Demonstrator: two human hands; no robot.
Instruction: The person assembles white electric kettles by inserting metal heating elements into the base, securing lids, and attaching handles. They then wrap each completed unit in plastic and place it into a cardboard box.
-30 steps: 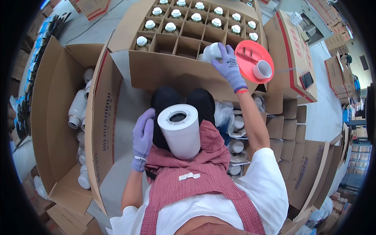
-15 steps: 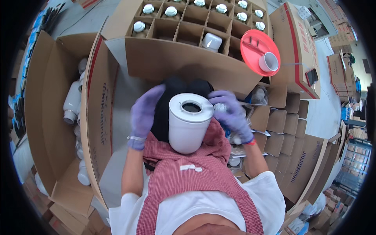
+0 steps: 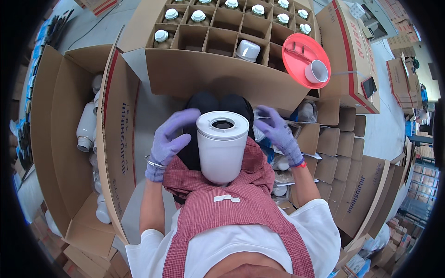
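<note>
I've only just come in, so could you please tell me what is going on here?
A person has a white canister on their lap, its holed top facing up. The gloved left hand and right hand are open on either side, neither gripping it. In front stands a carton holding capped bottles and a white jar. A red tray with a cup is towards its right.

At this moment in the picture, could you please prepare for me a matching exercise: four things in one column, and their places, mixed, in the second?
Things:
1. Tall white canister
2. White cup
3. Phone
4. Rounded white container

Places:
A. On the red-striped carton
B. In a compartment of the divided carton
C. Between the left hand and the right hand
D. On the red plate

Right pairs: 1-C, 2-D, 3-A, 4-B.
</note>
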